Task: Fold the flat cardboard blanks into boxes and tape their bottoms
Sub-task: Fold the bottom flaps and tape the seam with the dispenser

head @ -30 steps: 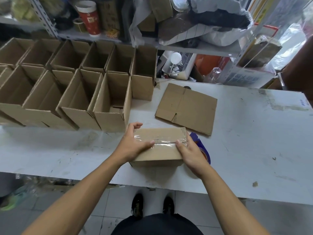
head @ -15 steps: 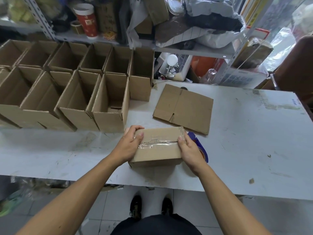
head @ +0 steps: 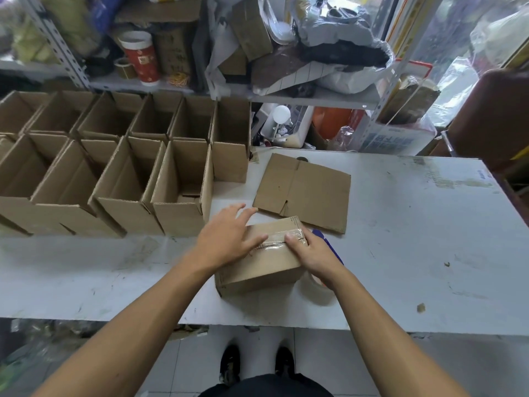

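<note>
From the head view, a small box [head: 262, 257] lies bottom-up near the front edge of the white table [head: 415, 239], a strip of clear tape [head: 282, 240] running across its closed flaps. The left hand [head: 226, 239] lies flat on the left part of that bottom, fingers spread and straight, thumb toward the tape; the right hand [head: 313, 253] rests on the right end, fingers hidden over the far corner so I cannot tell whether they curl round the edge. A tape dispenser [head: 325, 269] sits just beside the box under the right wrist. A flat blank [head: 305, 190] lies behind, and rows of finished boxes [head: 120, 173] stand open to the left. The step looks like pressing the tape down: it is best rubbed firmly along the seam and over both ends, so that wrinkles flatten and the flaps stay flush.
</note>
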